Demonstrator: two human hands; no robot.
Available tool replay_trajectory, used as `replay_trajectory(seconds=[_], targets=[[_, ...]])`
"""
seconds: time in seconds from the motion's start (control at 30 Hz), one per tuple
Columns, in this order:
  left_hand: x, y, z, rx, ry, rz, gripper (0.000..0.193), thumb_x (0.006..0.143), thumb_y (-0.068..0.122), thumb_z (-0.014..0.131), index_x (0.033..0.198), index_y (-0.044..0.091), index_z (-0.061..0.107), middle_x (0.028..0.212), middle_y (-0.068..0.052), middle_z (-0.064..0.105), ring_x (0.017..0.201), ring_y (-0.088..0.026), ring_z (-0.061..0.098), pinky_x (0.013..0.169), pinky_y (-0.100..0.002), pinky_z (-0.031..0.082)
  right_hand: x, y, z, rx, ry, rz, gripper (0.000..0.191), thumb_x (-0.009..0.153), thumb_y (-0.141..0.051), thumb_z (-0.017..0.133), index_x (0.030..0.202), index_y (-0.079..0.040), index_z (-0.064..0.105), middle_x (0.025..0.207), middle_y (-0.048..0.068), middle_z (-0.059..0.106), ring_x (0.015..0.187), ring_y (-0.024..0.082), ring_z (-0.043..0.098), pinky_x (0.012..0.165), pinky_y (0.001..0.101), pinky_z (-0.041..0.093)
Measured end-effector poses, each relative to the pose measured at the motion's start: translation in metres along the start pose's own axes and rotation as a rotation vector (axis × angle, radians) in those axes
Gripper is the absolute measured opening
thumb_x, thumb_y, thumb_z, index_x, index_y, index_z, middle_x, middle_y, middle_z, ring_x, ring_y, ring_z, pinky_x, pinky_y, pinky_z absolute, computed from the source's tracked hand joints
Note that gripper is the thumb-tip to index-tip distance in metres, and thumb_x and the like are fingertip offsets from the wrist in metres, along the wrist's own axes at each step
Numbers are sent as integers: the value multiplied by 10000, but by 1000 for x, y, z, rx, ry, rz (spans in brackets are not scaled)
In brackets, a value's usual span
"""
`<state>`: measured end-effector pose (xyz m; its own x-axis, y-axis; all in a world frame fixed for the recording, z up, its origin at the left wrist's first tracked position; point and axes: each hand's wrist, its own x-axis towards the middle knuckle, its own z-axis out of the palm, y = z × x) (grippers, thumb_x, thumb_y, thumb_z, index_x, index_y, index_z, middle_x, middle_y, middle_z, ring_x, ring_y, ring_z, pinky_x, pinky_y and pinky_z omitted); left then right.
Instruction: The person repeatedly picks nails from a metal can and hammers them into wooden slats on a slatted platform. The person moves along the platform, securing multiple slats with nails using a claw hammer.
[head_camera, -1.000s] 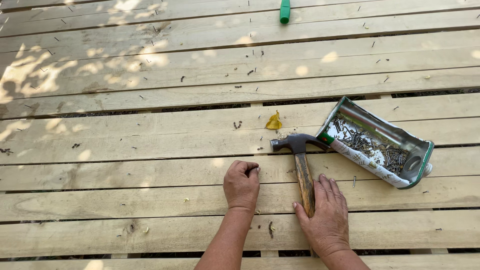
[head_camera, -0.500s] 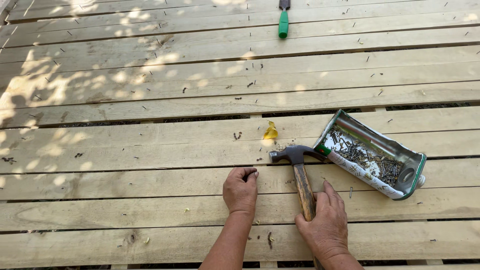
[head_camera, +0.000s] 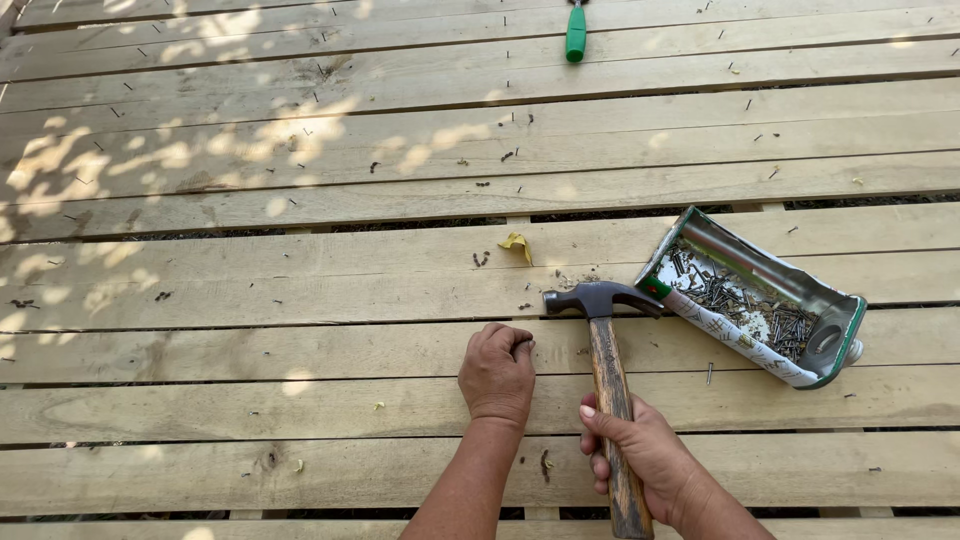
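My right hand (head_camera: 645, 455) grips the wooden handle of a claw hammer (head_camera: 603, 340), whose dark metal head lies just above the plank ahead of my left hand. My left hand (head_camera: 496, 372) rests knuckles-up on a plank, fingers curled and pinched together at the tip; a small nail may be between them, but it is too small to tell. A cut-open metal can (head_camera: 760, 300) full of dark nails lies on its side to the right of the hammer head.
The surface is a deck of pale wooden planks (head_camera: 250, 300) with narrow gaps and dappled sunlight. A yellow leaf (head_camera: 517, 245) lies above the hammer. A green-handled tool (head_camera: 576, 30) sits at the far top. Loose nails are scattered about.
My right hand has slid down the hammer handle and closed around it. The view has shifted slightly; my left hand stays on the same plank.
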<state>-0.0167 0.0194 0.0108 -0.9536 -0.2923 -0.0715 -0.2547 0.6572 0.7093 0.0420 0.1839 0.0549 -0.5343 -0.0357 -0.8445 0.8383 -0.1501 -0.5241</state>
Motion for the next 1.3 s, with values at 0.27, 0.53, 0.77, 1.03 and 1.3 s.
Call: replay_trajectory(seconds=[0.27,0.53,0.77,1.03,1.3], targets=[[-1,-1,7,111,44,113,59,877,203,720,844,160,745,914,41,669,935,-189,639,806,-356,556,-21,7,12,-694,360,-193,388,939,-460,659,1150,-139,605,626,60,629,563,183,643,601,380,552],[4,-10,8,107,-7,161,45,850,203,746,863,161,757,959,26,644,984,-195,618,847,-370,537,-6,29,5,-889,307,-268,375,890,-356,721,1107,-88,575,745,99,673,715,204,659,734,414,550],[6,-11,10,163,7,206,23,833,186,764,848,173,776,957,27,638,989,-192,618,868,-375,525,-25,29,9,-788,323,-337,383,936,-428,676,1070,-76,603,708,80,636,677,197,597,677,397,541],[14,5,4,241,-136,49,96,839,263,801,856,174,769,996,52,621,1014,-148,613,871,-325,552,-37,12,18,-823,356,-456,414,909,-500,661,980,-98,598,612,62,602,570,158,585,563,393,534],[12,3,2,225,-119,65,102,831,251,807,819,164,755,966,49,624,1002,-142,621,851,-327,557,-36,11,15,-981,325,-320,383,932,-482,649,968,-108,573,587,72,634,539,195,633,577,415,541]])
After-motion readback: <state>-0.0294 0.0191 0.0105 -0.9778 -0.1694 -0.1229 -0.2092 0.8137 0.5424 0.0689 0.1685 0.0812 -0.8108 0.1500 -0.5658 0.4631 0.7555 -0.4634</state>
